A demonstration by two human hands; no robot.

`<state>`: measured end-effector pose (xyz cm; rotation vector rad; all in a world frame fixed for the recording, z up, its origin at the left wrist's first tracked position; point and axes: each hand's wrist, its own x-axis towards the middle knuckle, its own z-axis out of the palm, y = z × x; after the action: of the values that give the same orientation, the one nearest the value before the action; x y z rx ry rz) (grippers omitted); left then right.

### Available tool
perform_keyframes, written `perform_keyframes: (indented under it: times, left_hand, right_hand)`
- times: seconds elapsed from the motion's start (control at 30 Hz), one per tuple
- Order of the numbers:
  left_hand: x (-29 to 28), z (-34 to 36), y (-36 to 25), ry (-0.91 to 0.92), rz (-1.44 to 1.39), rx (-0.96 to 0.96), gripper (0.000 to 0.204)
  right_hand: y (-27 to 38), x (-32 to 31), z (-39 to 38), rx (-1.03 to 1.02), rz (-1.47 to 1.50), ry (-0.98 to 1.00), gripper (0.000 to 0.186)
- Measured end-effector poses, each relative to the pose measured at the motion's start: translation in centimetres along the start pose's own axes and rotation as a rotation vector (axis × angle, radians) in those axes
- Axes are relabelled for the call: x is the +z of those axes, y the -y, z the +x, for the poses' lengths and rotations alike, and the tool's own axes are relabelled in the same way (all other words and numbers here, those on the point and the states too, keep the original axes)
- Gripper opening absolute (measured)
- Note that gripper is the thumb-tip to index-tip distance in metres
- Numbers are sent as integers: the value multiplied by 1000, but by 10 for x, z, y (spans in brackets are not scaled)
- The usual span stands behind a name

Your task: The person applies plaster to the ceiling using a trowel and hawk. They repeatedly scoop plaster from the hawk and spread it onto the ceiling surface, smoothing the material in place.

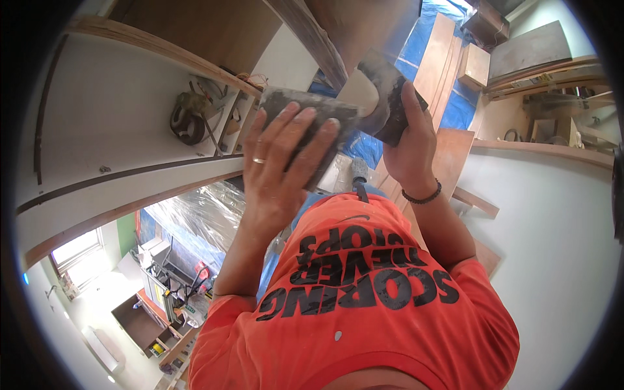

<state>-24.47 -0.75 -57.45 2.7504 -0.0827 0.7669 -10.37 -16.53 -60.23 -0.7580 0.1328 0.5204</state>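
My left hand [283, 159] and right hand [406, 146] sit close together, and the dark trowel [305, 107] and scraper [390, 88] they hold meet, so nothing passes between them. Just above, a wooden beam [312, 39] crowds the tools. To my left, a white panel [110, 110] lies open, though a cluttered wooden shelf [214, 114] blocks its near edge. To my right, the white wall [552, 221] stands well apart, leaving free room.

I see one package only: a plain brown cardboard box [474, 65], squarish, standing top right near the blue sheet [455, 107]. No labels, signs, screens.
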Motion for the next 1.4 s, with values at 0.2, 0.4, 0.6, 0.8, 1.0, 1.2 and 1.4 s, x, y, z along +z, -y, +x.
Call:
perform_keyframes:
  times: [0.2, 0.4, 0.6, 0.8, 1.0, 1.2, 1.4]
  left_hand:
    - [7, 20, -19, 101, 29, 85, 45]
    - [-20, 68, 4, -441, -678, 23, 31]
    - [-64, 204, -18, -656, -1757, -70, 35]
    - [-127, 405, -50, -570, -1902, 206, 34]
    - [-190, 555, -106, -621, -2029, 131, 37]
    - [-209, 645, -138, -597, -1978, 118, 35]
    - [-255, 638, -145, -475, -1933, 288, 37]
  right_hand:
    - [16, -7, 7, -165, -4, 58, 51]
    - [69, -42, 13, -792, -765, -129, 34]
    - [88, -93, -24, -503, -17, -132, 39]
    - [97, -175, -55, -663, -7, -265, 43]
    - [114, -225, -104, -767, 29, -547, 54]
    - [117, -243, -130, -838, 121, -713, 60]
    - [118, -250, -144, -890, 244, -819, 68]
